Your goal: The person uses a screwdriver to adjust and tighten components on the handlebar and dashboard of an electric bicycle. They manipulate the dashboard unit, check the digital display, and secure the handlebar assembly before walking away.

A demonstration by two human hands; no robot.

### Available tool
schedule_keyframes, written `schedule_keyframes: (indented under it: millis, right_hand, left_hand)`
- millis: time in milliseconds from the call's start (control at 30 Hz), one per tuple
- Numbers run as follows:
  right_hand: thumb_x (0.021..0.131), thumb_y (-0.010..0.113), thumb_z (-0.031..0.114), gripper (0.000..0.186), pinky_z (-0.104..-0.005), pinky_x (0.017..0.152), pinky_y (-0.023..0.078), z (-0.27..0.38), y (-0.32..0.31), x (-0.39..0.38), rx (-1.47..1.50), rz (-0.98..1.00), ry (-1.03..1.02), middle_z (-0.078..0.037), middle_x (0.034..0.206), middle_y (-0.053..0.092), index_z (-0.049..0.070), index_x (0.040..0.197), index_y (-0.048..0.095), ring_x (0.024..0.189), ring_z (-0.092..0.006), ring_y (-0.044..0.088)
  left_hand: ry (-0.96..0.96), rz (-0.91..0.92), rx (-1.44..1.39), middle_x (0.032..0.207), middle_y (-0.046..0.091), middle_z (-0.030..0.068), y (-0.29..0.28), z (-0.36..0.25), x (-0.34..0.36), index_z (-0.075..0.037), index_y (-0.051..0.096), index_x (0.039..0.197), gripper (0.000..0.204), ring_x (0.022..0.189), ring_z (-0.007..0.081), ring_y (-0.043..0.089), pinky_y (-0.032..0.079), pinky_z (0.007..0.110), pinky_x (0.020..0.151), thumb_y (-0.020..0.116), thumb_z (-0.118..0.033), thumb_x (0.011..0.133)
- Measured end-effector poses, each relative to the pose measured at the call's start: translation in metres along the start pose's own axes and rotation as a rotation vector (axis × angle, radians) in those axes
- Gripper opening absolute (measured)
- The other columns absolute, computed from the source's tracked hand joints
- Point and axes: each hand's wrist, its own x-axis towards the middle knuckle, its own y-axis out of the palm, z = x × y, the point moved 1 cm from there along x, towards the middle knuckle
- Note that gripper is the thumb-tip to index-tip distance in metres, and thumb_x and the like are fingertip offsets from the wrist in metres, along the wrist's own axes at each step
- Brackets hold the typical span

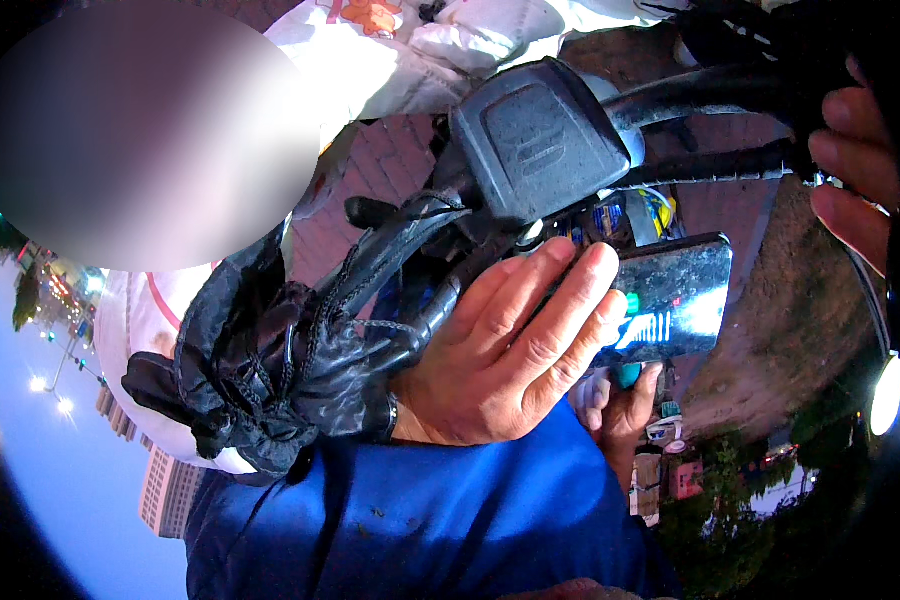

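My left hand (pixel 520 350), in a black cuff, stretches its fingers toward the upper right, nearly straight. Their tips lie over the near side of a glossy black slab (pixel 695 290) with rounded corners, small green and red lights and a bright reflection. Beneath the slab, a smaller hand (pixel 625 410) comes from behind blue fabric; its owner is unclear. At the far right edge I take the curled fingers for my right hand (pixel 855 160). What they close on is lost in the dark. A grey-black rounded cover (pixel 540 140) sits beyond my left hand.
Black bars (pixel 705 95) run right from the cover. Black straps and crumpled cloth (pixel 290 370) lie left of my left hand. Blue fabric (pixel 420 510) fills the lower middle. Another person in light clothing (pixel 390 70) is at the upper left. A bright lamp (pixel 885 395) glows at right.
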Motion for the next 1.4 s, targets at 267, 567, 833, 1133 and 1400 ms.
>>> schedule_keyframes:
  millis: [267, 567, 833, 1133, 1400]
  right_hand:
    - [0.102, 0.053, 0.055, 0.066, -0.0364, 0.064, 0.051, 0.007, 0.047, 0.022, -0.7, -0.267, -0.43, -0.015, 0.106, 0.064, 0.001, 0.139, 0.046, 0.081, -0.0223, 0.062]
    - [0.098, 0.064, 0.047, 0.051, -0.0341, 0.062, 0.051, 0.013, 0.061, 0.025, -0.336, -0.313, -0.295, -0.012, 0.091, 0.066, 0.004, 0.123, 0.053, 0.066, -0.0204, 0.06]
    - [0.095, 0.07, 0.048, 0.051, -0.0322, 0.058, 0.047, 0.017, 0.031, 0.014, 0.06, -0.031, 0.153, -0.009, 0.083, 0.062, 0.002, 0.111, 0.056, 0.063, -0.0178, 0.056]
    - [0.097, 0.07, 0.045, 0.049, -0.0309, 0.056, 0.049, 0.015, 0.028, 0.015, -0.331, -0.139, -0.159, -0.014, 0.091, 0.064, 0.002, 0.115, 0.054, 0.067, -0.0202, 0.061]
    - [0.099, 0.065, 0.027, 0.038, -0.033, 0.064, 0.052, 0.017, 0.036, 0.013, -0.281, -0.092, -0.172, -0.016, 0.094, 0.062, 0.004, 0.125, 0.05, 0.076, -0.0227, 0.062]
  left_hand:
    - [-0.014, 0.0, 0.047, 0.134, 0.063, 0.0226, 0.004, -0.002, 0.0, -0.002, 0.065, 0.129, 0.037, 0.117, 0.0361, 0.064, 0.051, 0.045, 0.1, 0.067, -0.01, 0.094]
    - [-0.008, 0.028, 0.029, 0.138, 0.06, 0.0246, 0.001, 0.0, -0.004, 0.0, 0.061, 0.134, 0.044, 0.119, 0.0389, 0.062, 0.05, 0.047, 0.101, 0.066, -0.009, 0.091]
    - [0.034, 0.03, 0.063, 0.138, 0.059, 0.026, 0.0, 0.005, -0.005, 0.001, 0.059, 0.137, 0.048, 0.121, 0.0399, 0.06, 0.048, 0.049, 0.103, 0.064, -0.008, 0.089]
    - [-0.01, 0.027, 0.097, 0.137, 0.06, 0.0266, -0.003, -0.001, -0.003, 0.003, 0.061, 0.133, 0.045, 0.122, 0.0403, 0.059, 0.048, 0.049, 0.103, 0.065, -0.008, 0.089]
    - [-0.098, -0.033, 0.086, 0.139, 0.061, 0.0206, 0.0, -0.01, 0.003, 0.002, 0.07, 0.124, 0.034, 0.124, 0.0344, 0.058, 0.052, 0.044, 0.1, 0.068, -0.012, 0.093]
